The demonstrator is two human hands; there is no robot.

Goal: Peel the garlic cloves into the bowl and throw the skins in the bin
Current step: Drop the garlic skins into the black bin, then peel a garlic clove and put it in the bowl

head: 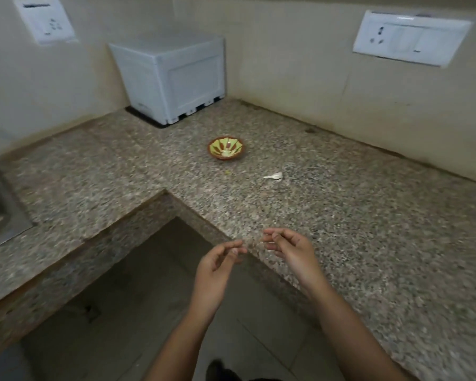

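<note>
While the left hand (220, 259) and right hand (286, 248) hover apart, fingers curled, grip unclear, a white tapered clove (274, 176) lies on the speckled granite counter (341, 215) near a round glazed bowl (226, 148).

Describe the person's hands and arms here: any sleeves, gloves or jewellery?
Both the left hand and right hand are bare, with no gloves. No ring, watch or bracelet shows, though the frame is slightly blurred. The forearms are uncovered down to the bottom edge of the picture; no sleeve is in view.
</note>
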